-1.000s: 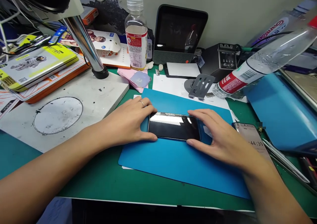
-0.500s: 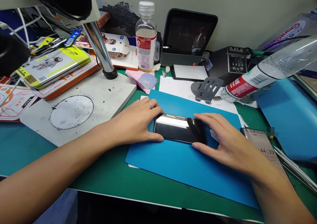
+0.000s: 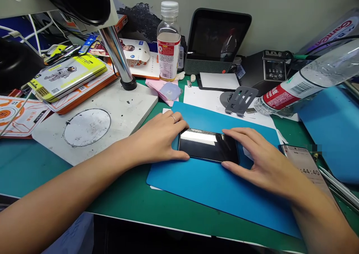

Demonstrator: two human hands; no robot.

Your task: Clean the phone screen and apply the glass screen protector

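Observation:
A black smartphone [image 3: 209,147] lies flat, screen up, on a blue mat [image 3: 202,179], with a bright reflection across its dark glass. My left hand [image 3: 165,138] grips its left end, thumb on the near edge and fingers at the far edge. At the right end, my right hand [image 3: 258,160] grips it the same way between thumb and fingertips. A second phone [image 3: 304,164] showing large clock digits lies just beyond my right hand, partly covered by my wrist.
Left stands a microscope base [image 3: 86,127] with a metal post [image 3: 117,57]. Boxes [image 3: 64,74] are stacked beside it. Behind the mat are a drink bottle [image 3: 169,44], a tablet-like display [image 3: 218,40], a grey metal stand [image 3: 241,100] and a tilted clear bottle [image 3: 297,85].
The view has shifted, so everything appears slightly farther right. Both hands keep their places on the smartphone. The clock on the second phone has gone from 39 to 40.

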